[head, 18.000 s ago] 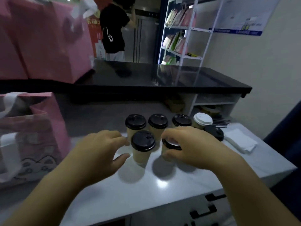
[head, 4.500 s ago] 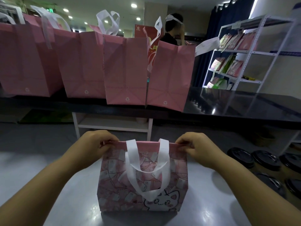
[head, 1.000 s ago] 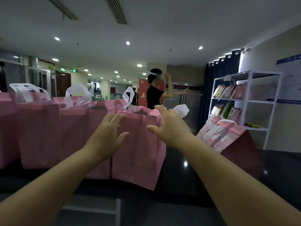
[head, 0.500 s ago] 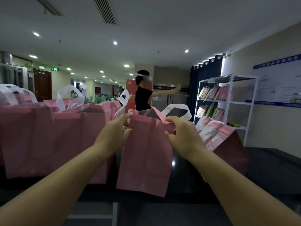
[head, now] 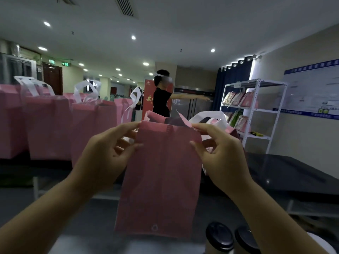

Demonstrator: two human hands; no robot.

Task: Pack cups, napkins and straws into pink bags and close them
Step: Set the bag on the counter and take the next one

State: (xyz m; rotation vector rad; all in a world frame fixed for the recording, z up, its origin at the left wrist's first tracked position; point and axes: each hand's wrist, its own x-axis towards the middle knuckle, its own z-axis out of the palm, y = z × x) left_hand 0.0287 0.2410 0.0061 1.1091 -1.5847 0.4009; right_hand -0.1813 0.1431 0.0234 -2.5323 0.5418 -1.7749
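A pink bag (head: pixel 159 180) with white handles (head: pixel 209 115) hangs in the air in front of me, narrow side toward me. My left hand (head: pixel 108 154) pinches its top left corner and my right hand (head: pixel 218 153) pinches its top right corner. The bag's mouth is partly open at the top; what is inside is hidden. Two paper cups with black lids (head: pixel 219 236) stand at the bottom edge, right of the bag's lower corner.
Several pink bags (head: pixel 49 127) stand in a row on the black counter (head: pixel 286 173) at the left. A patterned pink bag (head: pixel 233 131) sits behind my right hand. A white shelf rack (head: pixel 256 114) stands at the right. A person in black (head: pixel 162 99) stands behind the counter.
The bag has come off the black counter toward me and now hangs lower and closer. Both hands went from reaching to pinching its top corners. Cups have come into view at the bottom.
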